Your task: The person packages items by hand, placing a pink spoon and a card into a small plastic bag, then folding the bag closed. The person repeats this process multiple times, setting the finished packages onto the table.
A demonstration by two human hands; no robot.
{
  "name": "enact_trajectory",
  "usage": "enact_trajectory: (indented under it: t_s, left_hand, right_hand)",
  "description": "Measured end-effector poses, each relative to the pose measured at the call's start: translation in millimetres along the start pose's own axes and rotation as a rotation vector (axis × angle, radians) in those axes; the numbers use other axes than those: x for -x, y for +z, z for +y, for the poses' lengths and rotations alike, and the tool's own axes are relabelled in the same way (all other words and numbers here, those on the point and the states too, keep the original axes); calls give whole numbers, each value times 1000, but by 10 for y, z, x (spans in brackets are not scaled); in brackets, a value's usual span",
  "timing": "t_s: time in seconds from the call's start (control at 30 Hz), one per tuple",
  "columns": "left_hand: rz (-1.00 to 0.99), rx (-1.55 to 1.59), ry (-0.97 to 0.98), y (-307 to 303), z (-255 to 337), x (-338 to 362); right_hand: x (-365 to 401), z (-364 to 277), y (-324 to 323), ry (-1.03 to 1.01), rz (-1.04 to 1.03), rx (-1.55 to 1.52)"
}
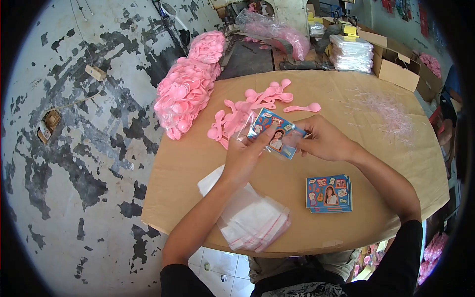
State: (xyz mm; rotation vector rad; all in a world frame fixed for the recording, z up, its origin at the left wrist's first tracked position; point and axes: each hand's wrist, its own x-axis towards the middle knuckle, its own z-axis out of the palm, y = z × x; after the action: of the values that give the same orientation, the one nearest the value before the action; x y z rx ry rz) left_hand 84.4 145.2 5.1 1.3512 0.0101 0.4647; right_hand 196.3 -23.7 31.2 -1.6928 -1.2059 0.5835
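A blue printed card (264, 121) with a portrait on it is held above the table's middle, with clear plastic film around it. My left hand (245, 156) grips the card and film from the left, thumb lying across the front. At the other end, the fingers of my right hand (326, 139) pinch the card's right edge. Just behind my hands lie loose pink plastic spoons (232, 121). A pile of clear plastic bags (255, 218) rests under my left forearm. Near my right forearm sits a stack of matching cards (328, 194).
Bulging bags of pink spoons (183, 94) stand at the table's left edge by the peeling wall. Shredded clear strands (388, 116) lie on the right of the brown-covered table (183, 183). Behind it are packs of plastic bags (351, 53) and an open cardboard box (398, 69).
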Motion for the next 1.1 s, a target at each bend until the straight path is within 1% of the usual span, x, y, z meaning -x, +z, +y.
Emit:
enact_trajectory:
  t_s: [0.03,0.13,0.23,0.27,0.33,0.37,0.4,0.43,0.5,0.53,0.6,0.63,0.67,0.73,0.77,0.8,0.83,0.9,0.93,1.03,1.1]
  left_hand:
    - [-22,-37,5,30,-11,20]
    - [-144,-143,140,18,-101,27]
    - [-51,123,115,52,-49,7]
    - [-124,359,15,51,89,22]
    - [-161,204,90,-23,135,-22]
    - [-181,125,126,-39,141,-31]
    - [-178,208,102,-9,159,-19]
    - [-221,147,141,-5,123,-6]
    - [-311,27,214,0,59,42]
    - [-307,-45,184,-24,95,104]
    - [-296,15,244,-214,129,62]
    - [-298,43,282,-295,164,14]
    - [-181,226,303,-344,190,1]
    - [-72,298,334,-367,345,-96]
    - [-12,334,353,-396,415,-131]
    - [-33,300,360,-532,321,-179]
    - [-35,256,350,-542,300,-204]
    - [-29,170,325,-504,252,-228]
    - [-46,130,262,-470,262,-217]
    - [-92,76,239,-464,194,-228]
    - [-87,93,259,-472,127,-240]
  right_hand:
    - [1,16,12,-23,16,-25]
    - [4,-41,68,-54,35,-91]
    - [-7,-38,101,24,37,-94]
    - [-19,-4,116,-12,66,-126]
    - [-60,75,146,-85,128,-187]
    - [-62,66,161,-85,119,-226]
    - [-62,31,176,-84,111,-264]
    - [-66,16,186,-82,104,-302]
    - [-80,72,135,-109,97,-88]
    - [-77,64,132,-125,95,18]
    - [-104,-160,131,-153,14,-40]
    - [-164,-179,67,-156,16,-3]
    - [-227,-196,3,-160,17,33]
    - [-541,195,-341,-126,79,227]
    - [-568,395,-446,-201,121,453]
    - [-578,602,-570,-278,162,682]
    - [-606,728,-647,-357,199,913]
    - [-538,860,-543,-214,166,980]
    - [-488,872,-485,-138,149,1006]
    - [-459,724,-426,-10,53,1047]
    - [-355,666,-370,-195,137,1084]
